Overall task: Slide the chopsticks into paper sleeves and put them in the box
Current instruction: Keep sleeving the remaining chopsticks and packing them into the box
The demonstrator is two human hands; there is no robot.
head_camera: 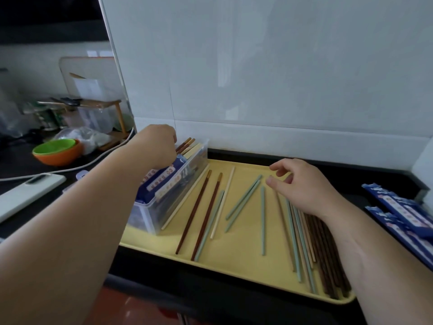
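My left hand [154,146] was over the clear box [173,198] at the yellow tray's [234,266] left edge, fingers hidden, grip untellable, while my right hand's [302,186] loose, empty fingers hung above light, stiff, slippery chopsticks [263,219], probably best pinched near their thick ends.

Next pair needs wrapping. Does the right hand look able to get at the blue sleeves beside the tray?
Probably yes. The right hand hovers open over the tray, holding nothing, and the sleeves lie uncovered on the counter on its own side with nothing between.
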